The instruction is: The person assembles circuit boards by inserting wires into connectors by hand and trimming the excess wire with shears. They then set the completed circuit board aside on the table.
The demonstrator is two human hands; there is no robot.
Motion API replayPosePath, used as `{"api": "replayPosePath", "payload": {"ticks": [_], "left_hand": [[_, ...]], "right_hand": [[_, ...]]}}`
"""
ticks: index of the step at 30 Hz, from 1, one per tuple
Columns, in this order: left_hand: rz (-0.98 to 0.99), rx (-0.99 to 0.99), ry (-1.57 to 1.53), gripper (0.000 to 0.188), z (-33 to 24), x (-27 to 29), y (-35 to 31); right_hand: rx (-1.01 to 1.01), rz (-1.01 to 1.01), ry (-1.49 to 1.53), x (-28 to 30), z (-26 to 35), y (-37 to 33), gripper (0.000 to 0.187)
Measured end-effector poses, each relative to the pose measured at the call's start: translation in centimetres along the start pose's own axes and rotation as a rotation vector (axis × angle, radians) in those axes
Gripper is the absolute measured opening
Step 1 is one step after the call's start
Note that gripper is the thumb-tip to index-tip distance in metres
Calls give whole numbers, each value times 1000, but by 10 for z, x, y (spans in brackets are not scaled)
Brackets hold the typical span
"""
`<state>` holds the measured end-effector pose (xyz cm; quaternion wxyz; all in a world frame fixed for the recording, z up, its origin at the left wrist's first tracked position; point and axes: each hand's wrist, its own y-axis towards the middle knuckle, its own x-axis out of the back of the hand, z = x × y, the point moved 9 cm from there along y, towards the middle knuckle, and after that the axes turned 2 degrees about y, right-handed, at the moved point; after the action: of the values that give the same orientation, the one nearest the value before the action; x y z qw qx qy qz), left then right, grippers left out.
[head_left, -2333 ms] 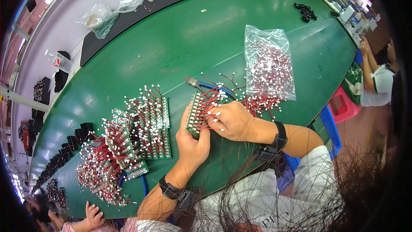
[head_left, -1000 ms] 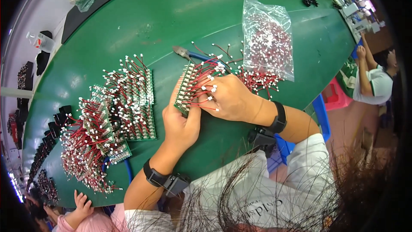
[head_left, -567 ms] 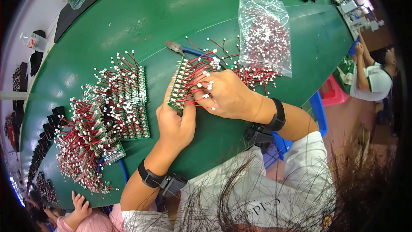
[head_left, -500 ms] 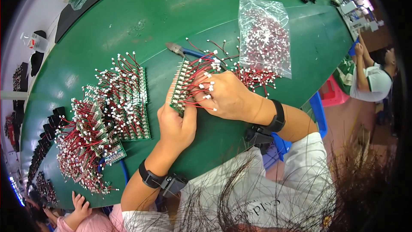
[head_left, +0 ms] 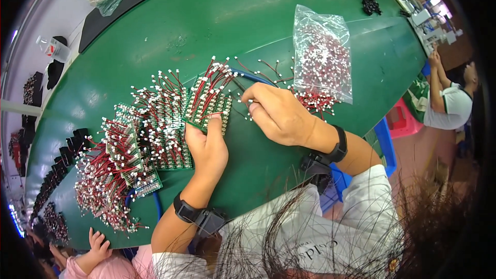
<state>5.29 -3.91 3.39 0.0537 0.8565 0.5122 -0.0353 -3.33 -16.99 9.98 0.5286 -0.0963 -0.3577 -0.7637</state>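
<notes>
My left hand [head_left: 207, 147] grips a green circuit board [head_left: 199, 120] by its lower edge, thumb on top. Rows of small pale parts cover the board, and red wires with white plugs rise from part of it. Just right of the board, my right hand [head_left: 281, 116] is closed in a pinch, with thin wire leads [head_left: 238, 86] and small white plugs showing at its fingertips. Behind that hand lie blue-handled pliers [head_left: 253, 76], their head hidden by the board. More wired circuit boards [head_left: 168, 137] stand and lean together at the left, close to the held board.
A clear bag [head_left: 323, 57] of wire leads lies beyond my right hand, with loose leads [head_left: 318, 102] at its lower edge. Black parts [head_left: 368, 2] lie at the far right. A co-worker's hand [head_left: 98, 243] rests at the lower left table edge. Another person [head_left: 449, 98] sits at right.
The board has moved left, tilted to show its face, and now overlaps the standing boards. My right hand has drawn away from its wires to the right.
</notes>
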Motion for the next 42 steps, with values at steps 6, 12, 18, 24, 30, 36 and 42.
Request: {"api": "replayPosePath", "payload": {"ticks": [6, 12, 18, 24, 30, 36, 42], "left_hand": [[-47, 38, -109, 19, 4, 4, 2], [44, -6, 55, 20, 4, -3, -3], [106, 4, 67, 47, 13, -8, -5], [116, -64, 87, 21, 2, -12, -9], [141, -117, 153, 20, 1, -14, -9], [157, -93, 164, 33, 7, -13, -9], [204, -99, 179, 49, 6, -16, -9]], "right_hand": [[196, 69, 13, -3, 25, 1, 17], [192, 151, -72, -19, 28, -4, 30], [-18, 207, 10, -30, 3, -9, 23], [74, 137, -9, -30, 1, -9, 14], [121, 135, 12, -27, 8, -5, 12], [149, 80, 8, -23, 6, -5, 12], [92, 48, -3, -18, 3, -3, 13]]}}
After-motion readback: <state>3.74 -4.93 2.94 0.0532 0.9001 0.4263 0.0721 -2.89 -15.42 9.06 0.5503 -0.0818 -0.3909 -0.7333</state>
